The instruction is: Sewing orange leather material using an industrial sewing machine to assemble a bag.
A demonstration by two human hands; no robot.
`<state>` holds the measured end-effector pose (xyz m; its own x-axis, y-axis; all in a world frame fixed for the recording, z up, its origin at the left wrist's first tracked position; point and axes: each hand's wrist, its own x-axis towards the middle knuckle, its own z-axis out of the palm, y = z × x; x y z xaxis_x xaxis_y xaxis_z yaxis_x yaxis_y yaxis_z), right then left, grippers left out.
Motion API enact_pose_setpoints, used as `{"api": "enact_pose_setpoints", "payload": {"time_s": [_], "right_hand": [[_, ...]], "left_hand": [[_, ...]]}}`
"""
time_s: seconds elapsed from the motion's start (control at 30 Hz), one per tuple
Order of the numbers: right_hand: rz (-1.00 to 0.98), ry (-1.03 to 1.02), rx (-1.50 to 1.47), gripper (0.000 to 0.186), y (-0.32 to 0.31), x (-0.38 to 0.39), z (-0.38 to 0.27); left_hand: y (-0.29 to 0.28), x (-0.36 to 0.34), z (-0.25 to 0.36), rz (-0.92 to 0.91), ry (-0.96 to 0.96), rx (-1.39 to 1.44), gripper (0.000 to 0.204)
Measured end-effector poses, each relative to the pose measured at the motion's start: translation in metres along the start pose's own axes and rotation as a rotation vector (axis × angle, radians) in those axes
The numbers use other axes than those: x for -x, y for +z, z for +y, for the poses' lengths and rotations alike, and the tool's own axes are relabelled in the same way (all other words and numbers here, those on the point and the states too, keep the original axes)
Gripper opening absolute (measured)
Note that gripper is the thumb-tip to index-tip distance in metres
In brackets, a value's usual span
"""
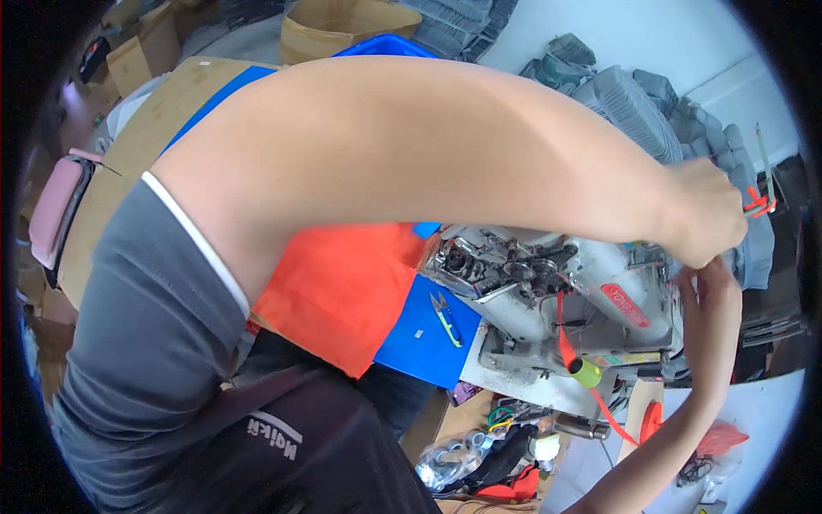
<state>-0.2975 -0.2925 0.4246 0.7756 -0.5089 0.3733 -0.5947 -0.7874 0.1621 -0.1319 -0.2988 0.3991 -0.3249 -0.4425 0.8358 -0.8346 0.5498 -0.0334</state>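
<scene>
My left arm stretches across the view to the far side of a grey-white sewing machine (591,300). There my left hand (706,214) is closed in a fist; what lies in its fingers is hidden. Just below it, my right hand (712,287) comes up with bent fingers pinched together at the left hand. Anything thin between the two hands is too small to make out. Beyond the left hand, a bright orange piece (759,202) hangs by a thin upright rod. An orange strap (565,334) runs down the machine's front, past a yellow-green cylinder (586,373).
Orange fabric (342,291) lies left of the machine, beside thread snips (446,319) on a blue sheet (419,347). Below are a plastic bag (449,463) and a metal cylinder (582,426). Stacked grey pieces (629,107) and a cardboard box (342,30) stand behind.
</scene>
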Motion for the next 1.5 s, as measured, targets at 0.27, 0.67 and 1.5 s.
{"api": "enact_pose_setpoints", "payload": {"time_s": [0.27, 0.67, 1.5], "right_hand": [[0.149, -0.057, 0.042, 0.007, 0.018, -0.01, 0.02], [0.045, 0.028, 0.03, 0.009, 0.001, 0.007, -0.009], [0.391, 0.589, -0.315, 0.033, 0.074, 0.075, -0.054]], "left_hand": [[0.009, 0.001, -0.006, 0.131, 0.153, -0.01, 0.017], [0.008, 0.007, -0.004, 0.013, 0.126, 0.025, 0.02], [-0.005, 0.01, 0.005, -0.582, 0.279, 0.214, 0.028]]}}
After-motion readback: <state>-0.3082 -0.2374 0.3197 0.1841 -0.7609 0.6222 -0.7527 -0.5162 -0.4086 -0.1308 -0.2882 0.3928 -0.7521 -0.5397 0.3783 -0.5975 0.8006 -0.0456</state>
